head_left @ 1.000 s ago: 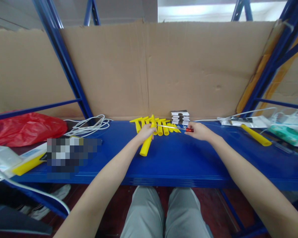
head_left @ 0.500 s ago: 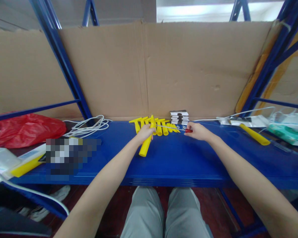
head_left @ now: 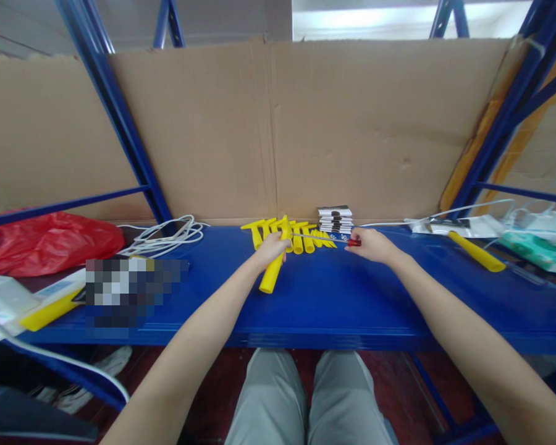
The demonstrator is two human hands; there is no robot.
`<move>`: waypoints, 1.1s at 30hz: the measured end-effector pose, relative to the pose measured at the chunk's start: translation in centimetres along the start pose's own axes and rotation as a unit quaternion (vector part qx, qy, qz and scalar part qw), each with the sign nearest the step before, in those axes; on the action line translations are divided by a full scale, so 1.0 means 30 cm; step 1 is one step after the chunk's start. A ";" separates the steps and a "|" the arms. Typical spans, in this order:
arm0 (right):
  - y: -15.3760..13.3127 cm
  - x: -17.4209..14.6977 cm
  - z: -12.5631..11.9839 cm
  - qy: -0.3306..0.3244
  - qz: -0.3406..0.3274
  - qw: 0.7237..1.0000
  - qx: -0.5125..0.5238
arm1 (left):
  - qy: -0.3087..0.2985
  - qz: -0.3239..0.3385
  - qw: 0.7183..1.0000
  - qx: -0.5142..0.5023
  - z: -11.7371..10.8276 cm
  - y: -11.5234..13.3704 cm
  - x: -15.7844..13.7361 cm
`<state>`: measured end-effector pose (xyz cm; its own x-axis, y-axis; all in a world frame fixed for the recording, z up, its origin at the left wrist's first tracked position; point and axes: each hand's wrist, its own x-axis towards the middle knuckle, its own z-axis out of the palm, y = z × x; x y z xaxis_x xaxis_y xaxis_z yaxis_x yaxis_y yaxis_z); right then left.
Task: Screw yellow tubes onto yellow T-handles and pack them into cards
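Note:
My left hand (head_left: 269,249) is closed around a yellow T-shaped tool (head_left: 270,279), whose hollow tube handle slants toward me over the bench. In my right hand (head_left: 373,245) is a screwdriver (head_left: 354,243), gripped by its red handle. Its thin shaft points left and reaches the head of the yellow tool; the exact contact at the tip is too small to make out. Just behind lie several more yellow T-shaped tools (head_left: 308,242) in a row. Small yellow pointed pieces (head_left: 325,240) sit between that row and the screwdriver handle.
A stack of black-and-white packets (head_left: 335,220) stands at the cardboard back wall (head_left: 352,136). Left are coiled white cable (head_left: 180,238), a red plastic bag (head_left: 50,244) and a yellow-handled item (head_left: 50,311). Another yellow handle (head_left: 476,252) and a green packet (head_left: 535,250) lie right on the blue bench (head_left: 333,303).
My right hand and the screwdriver handle have shifted very slightly, with the fingers turned a little on the handle. My left hand and the yellow tool have stayed in place.

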<state>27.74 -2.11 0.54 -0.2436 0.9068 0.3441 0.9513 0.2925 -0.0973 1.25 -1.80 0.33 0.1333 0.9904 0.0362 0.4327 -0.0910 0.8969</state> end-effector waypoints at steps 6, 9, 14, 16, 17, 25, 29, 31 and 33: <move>-0.003 -0.007 0.004 -0.020 0.007 1.000 -0.002 | 0.012 -0.006 1.000 0.010 -0.002 0.008 -0.006; 0.004 -0.008 0.008 -0.030 -0.016 0.999 0.031 | 0.013 -0.011 1.000 0.016 -0.003 0.011 -0.009; 0.014 -0.006 0.008 -0.030 -0.021 0.999 0.036 | 0.013 -0.011 1.000 0.025 -0.004 0.011 -0.010; 0.016 -0.006 0.005 -0.027 -0.021 0.999 0.039 | 0.012 -0.011 0.999 0.028 -0.003 0.009 -0.009; 0.016 -0.006 0.004 -0.028 -0.021 0.999 0.042 | 0.012 -0.010 0.999 0.028 -0.003 0.008 -0.008; 0.023 -0.009 -0.001 -0.012 -0.049 0.997 0.060 | 0.065 -0.005 0.997 -0.030 -0.005 -0.009 0.013; 0.018 -0.011 0.003 -0.010 -0.072 0.995 0.071 | 0.082 -0.006 0.995 -0.057 -0.003 -0.010 0.019; 0.013 -0.010 0.007 -0.007 -0.079 0.994 0.069 | 0.085 -0.001 0.994 -0.062 0.000 -0.009 0.020; 0.009 -0.010 0.010 -0.004 -0.084 0.994 0.064 | 0.086 0.002 0.995 -0.059 0.003 -0.010 0.020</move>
<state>28.01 -2.21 0.13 -0.3998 0.8437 0.3581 0.8649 0.4767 -0.1575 1.28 -1.18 0.05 -0.0231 0.9941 0.1059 0.3241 -0.0928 0.9415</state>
